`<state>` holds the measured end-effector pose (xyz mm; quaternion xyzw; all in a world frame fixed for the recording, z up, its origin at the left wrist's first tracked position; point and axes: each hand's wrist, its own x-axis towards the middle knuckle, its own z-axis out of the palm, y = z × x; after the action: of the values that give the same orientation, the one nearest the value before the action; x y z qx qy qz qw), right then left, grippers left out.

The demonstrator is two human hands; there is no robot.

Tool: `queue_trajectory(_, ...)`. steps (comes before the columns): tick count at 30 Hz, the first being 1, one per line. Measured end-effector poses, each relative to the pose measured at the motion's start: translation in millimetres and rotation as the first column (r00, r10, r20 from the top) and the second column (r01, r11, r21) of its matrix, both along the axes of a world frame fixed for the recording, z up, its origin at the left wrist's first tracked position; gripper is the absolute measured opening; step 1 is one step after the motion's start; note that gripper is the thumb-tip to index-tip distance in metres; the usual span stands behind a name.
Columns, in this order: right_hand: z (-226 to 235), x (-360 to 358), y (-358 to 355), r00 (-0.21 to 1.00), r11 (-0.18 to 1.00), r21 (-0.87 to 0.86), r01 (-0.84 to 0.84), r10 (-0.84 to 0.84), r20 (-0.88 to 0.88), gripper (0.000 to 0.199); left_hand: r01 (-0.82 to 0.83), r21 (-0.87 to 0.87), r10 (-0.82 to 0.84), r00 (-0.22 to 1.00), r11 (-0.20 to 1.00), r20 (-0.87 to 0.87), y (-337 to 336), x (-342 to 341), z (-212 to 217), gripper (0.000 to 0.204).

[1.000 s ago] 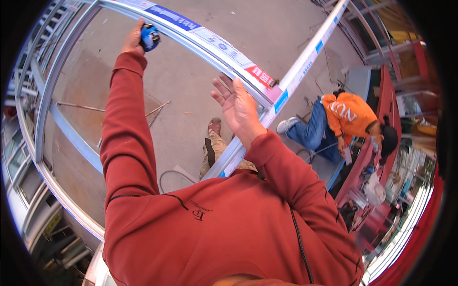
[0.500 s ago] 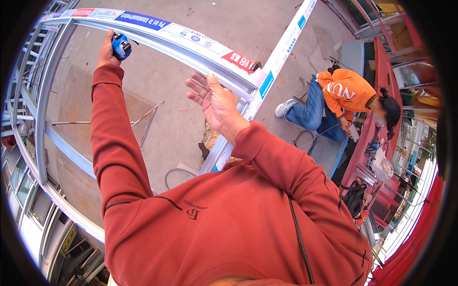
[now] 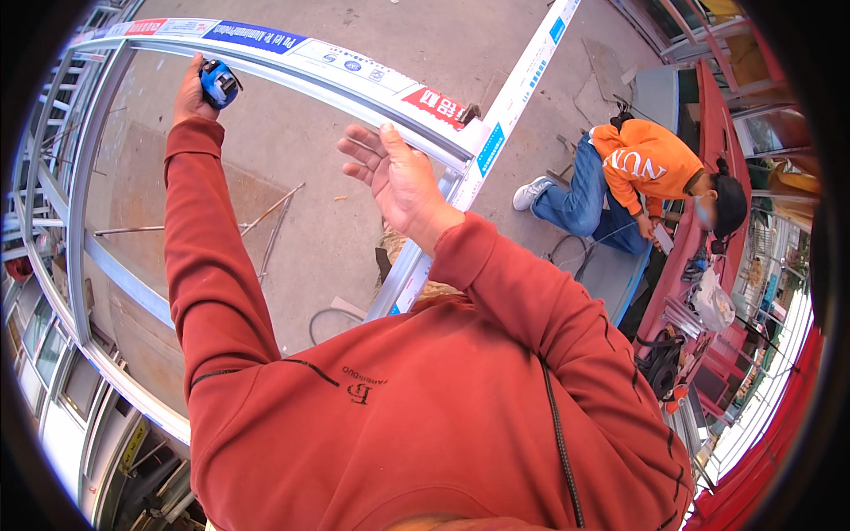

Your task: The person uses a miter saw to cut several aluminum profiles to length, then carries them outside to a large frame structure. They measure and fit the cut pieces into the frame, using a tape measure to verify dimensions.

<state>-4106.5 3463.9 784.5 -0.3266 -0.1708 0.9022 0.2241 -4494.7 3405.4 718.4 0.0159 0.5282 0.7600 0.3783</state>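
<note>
My left hand (image 3: 189,96) is closed around a blue and black tape measure (image 3: 220,84), held against the inner edge of a long aluminium profile (image 3: 310,60). That profile carries white, blue and red printed film and belongs to a large frame. Further right, my right hand (image 3: 398,184) is open, palm turned up and fingers spread, with its fingertips beside the profile's lower edge. I cannot tell whether it touches the metal. Just beyond it, the profile meets a film-covered crossbar (image 3: 522,97) at a corner. No pulled-out tape blade can be made out.
At the right a co-worker in an orange top (image 3: 651,164) crouches, holding a small pale object, beside a red bench (image 3: 677,265) with tools and a plastic bag. Thin metal rods (image 3: 270,212) lie on the concrete floor inside the frame. More metal frames (image 3: 53,190) stand at the left.
Both hands appear slightly further left in the picture, with their grip and pose kept. The co-worker's head has turned a little.
</note>
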Motion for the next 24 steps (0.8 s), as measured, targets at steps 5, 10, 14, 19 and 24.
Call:
queue_trajectory(5, 3, -3, 19, 0.999, 0.999, -0.028, -0.021, 0.022, 0.042, 0.035, -0.048, -0.110, 0.047, 0.999, 0.993, -0.018, 9, -16, -10, 0.028)
queue_trajectory(10, 0, -3, 20, 0.996, 0.997, -0.068, -0.046, 0.051, 0.071, 0.043, -0.202, -0.194, 0.183, 0.977, 0.960, -0.110, 12, -17, -11, 0.027)
queue_trajectory(14, -4, -6, 14, 0.991, 0.997, -0.035, -0.061, 0.065, 0.114, 0.044, -0.072, -0.244, 0.029, 0.984, 0.967, -0.176, 0, -13, -6, 0.021)
queue_trajectory(19, -11, 3, 15, 0.992, 0.996, 0.009, -0.092, 0.091, 0.091, 0.045, -0.249, -0.326, 0.116, 0.919, 0.912, -0.378, 18, 6, 6, 0.024)
queue_trajectory(24, -8, 3, 13, 0.990, 0.993, -0.013, -0.120, 0.121, 0.074, 0.040, -0.231, -0.294, 0.164, 0.958, 0.927, -0.236, 8, 39, 40, 0.028)
